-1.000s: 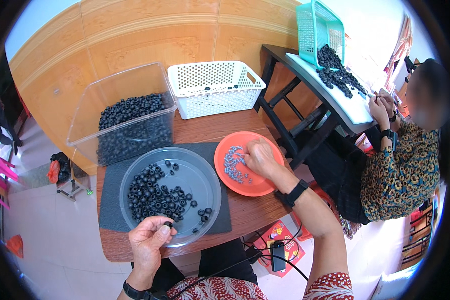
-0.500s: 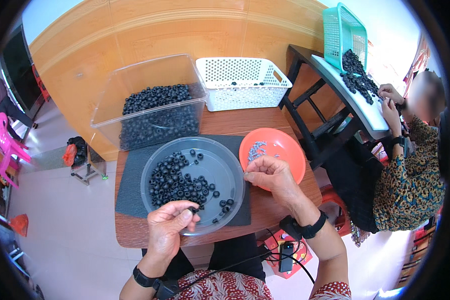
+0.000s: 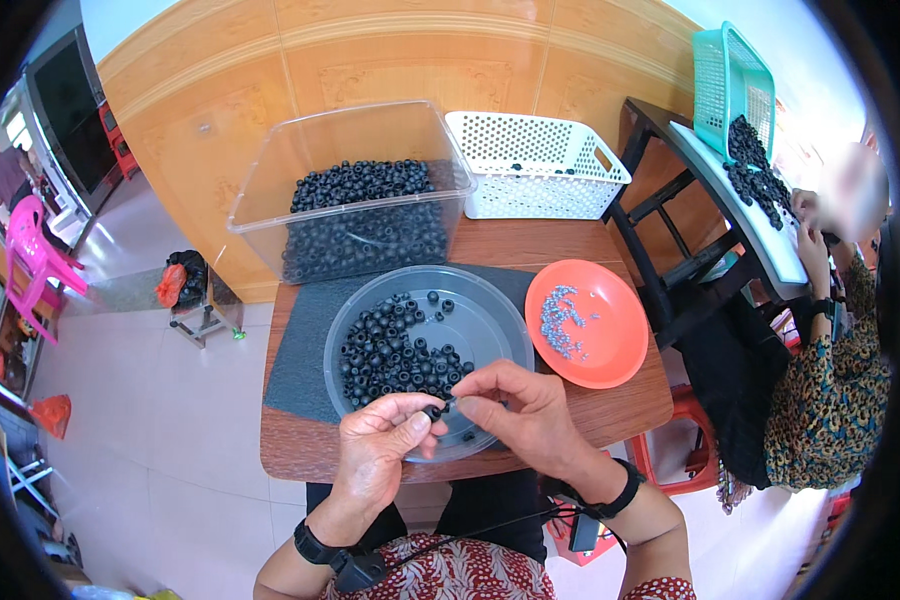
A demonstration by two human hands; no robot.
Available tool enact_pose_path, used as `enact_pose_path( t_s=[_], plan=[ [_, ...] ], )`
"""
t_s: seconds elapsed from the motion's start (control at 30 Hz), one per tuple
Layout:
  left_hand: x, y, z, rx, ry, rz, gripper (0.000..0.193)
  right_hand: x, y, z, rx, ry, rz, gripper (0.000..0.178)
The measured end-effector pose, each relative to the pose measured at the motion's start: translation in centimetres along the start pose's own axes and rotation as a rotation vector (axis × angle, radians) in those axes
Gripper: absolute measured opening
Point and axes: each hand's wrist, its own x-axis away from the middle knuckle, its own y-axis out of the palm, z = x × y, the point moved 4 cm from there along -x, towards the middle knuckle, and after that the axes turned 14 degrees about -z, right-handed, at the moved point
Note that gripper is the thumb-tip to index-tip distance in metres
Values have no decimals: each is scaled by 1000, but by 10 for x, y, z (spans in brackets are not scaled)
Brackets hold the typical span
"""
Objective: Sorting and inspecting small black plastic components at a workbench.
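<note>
My left hand [image 3: 373, 450] pinches a round black bead-like piece [image 3: 432, 411] with a hole in it, between thumb and forefinger. Close against it are the fingertips of my right hand [image 3: 535, 420], closed on a tiny piece too small to make out clearly. Both hands are over the near rim of a round grey see-through basin [image 3: 485, 315]. Many similar black pieces [image 3: 395, 350] lie in the basin, mostly on its left side. To its right, an orange plate [image 3: 615, 335] holds small silvery-blue bits [image 3: 558, 325].
A clear plastic bin [image 3: 260, 225] of black pieces and a white perforated basket [image 3: 540, 200] stand at the back of the wooden table [image 3: 295, 450]. On the right, another person handles black pieces at a white-topped table [image 3: 785, 255] bearing a green basket [image 3: 710, 90]. A red stool [image 3: 700, 420] stands below.
My right hand has moved left from beside the orange plate to meet my left hand at the black piece. The whole view has shifted, so the table sits farther right.
</note>
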Motion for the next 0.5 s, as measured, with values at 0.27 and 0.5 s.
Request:
enact_pose_path(
  t_s=[0.27,0.5],
  plan=[
    [3,2,-1,-36,51,1,20,1,13,-13,219,-150,40,14],
    [6,1,-1,-58,90,19,21,1,23,-15,425,-369,93,20]
  ],
)
